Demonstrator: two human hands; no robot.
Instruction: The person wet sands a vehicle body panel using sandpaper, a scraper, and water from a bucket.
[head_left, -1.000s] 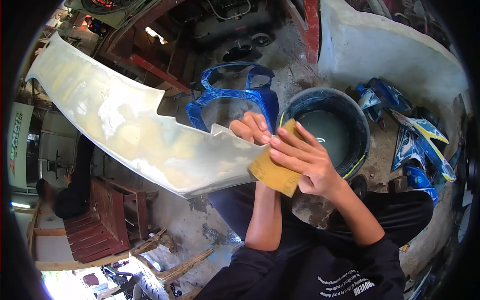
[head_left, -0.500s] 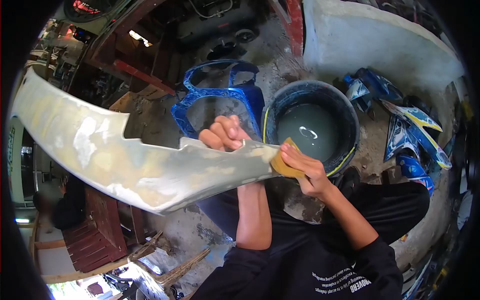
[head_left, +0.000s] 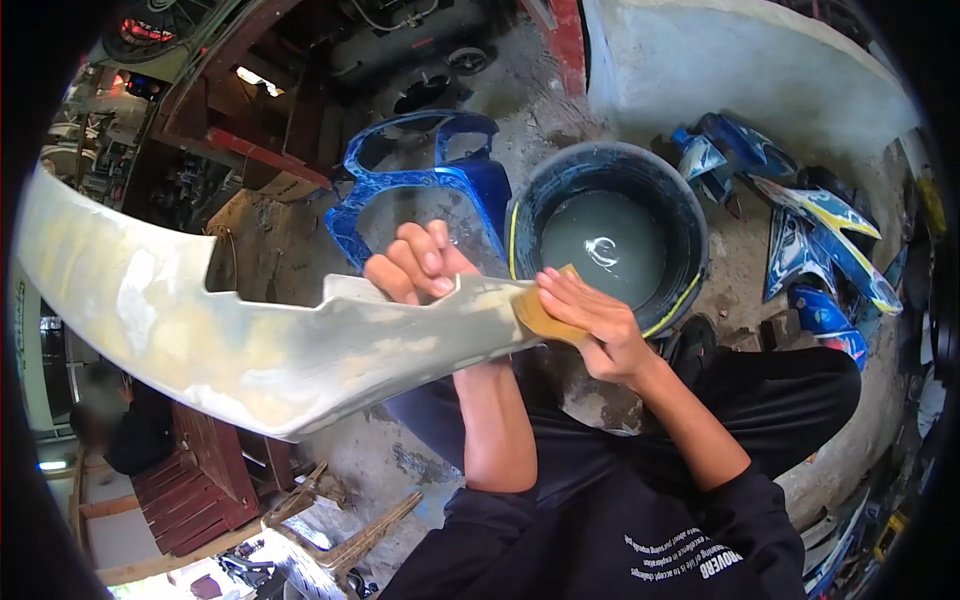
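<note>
A long, curved motorcycle body panel (head_left: 250,340), patchy grey, white and pale yellow, stretches across the view from far left to the middle. My left hand (head_left: 418,264) reaches up behind it, with curled fingers gripping its upper edge near the narrow end; the palm is hidden. Pressed against that narrow end is a folded yellow-brown sheet of sandpaper (head_left: 543,318), pinched in my right hand (head_left: 595,320). Just behind the narrow end stands a dark bucket (head_left: 690,190) of cloudy grey water.
On the concrete floor lies a blue, frame-like body panel (head_left: 480,180) left of the bucket. Several blue-and-white panels (head_left: 800,245) rest by the pale wall (head_left: 730,70) at right. At lower left are a red-brown slatted wooden piece (head_left: 190,490) and a seated person (head_left: 140,425).
The panel and both hands sit slightly farther left in view, and the background has shifted left too. My right hand still holds the sandpaper against the narrow end.
</note>
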